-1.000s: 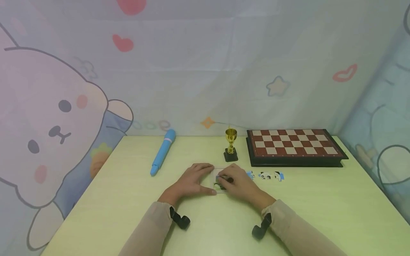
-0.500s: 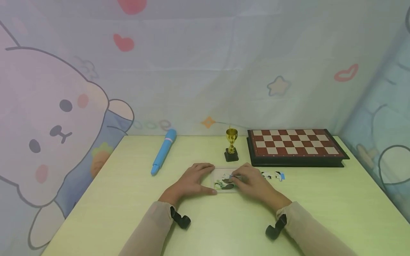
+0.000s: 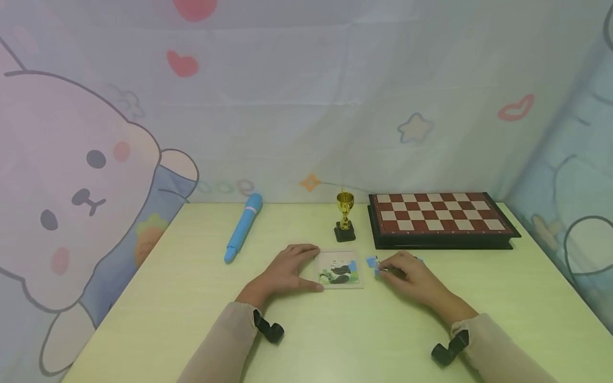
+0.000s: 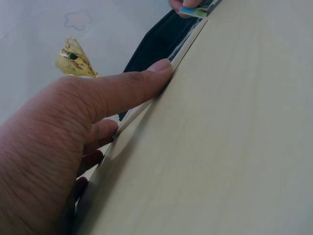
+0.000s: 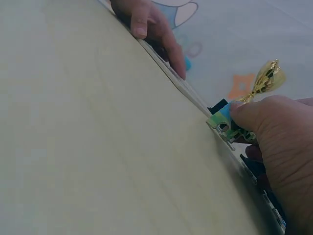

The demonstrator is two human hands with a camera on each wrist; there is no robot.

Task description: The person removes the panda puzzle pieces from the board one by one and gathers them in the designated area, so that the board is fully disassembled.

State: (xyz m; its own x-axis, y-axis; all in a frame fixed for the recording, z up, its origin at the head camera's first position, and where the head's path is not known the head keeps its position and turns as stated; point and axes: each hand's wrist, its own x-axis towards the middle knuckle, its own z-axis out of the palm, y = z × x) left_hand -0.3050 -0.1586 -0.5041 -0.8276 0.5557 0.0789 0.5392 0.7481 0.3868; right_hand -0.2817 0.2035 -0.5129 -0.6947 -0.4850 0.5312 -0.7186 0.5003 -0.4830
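Observation:
My left hand (image 3: 286,268) holds the left side of a clear, shallow puzzle tray (image 3: 360,277), its thumb at the near corner and forefinger at the far one. Within the tray lies a partly filled panda picture (image 3: 341,272) in black, white, green and blue. To the right, my right hand (image 3: 415,277) pinches a green and blue jigsaw piece (image 5: 221,117) between thumb and fingers, close over the table. A loose blue piece (image 3: 371,261) shows beside its fingertips. Another (image 3: 420,259) peeks out behind the hand, which hides others.
Behind the tray stands a small gold trophy cup (image 3: 345,213) on a black base. A red and white chessboard box (image 3: 440,218) fills the back right of the table (image 3: 306,335). Back left lies a blue stick-shaped object (image 3: 243,229). A printed cloth (image 3: 287,106) hangs behind.
My right hand has moved right, from over the tray to the loose pieces, and now holds a piece there. Blue shows at the picture's upper right. The left hand has stayed put.

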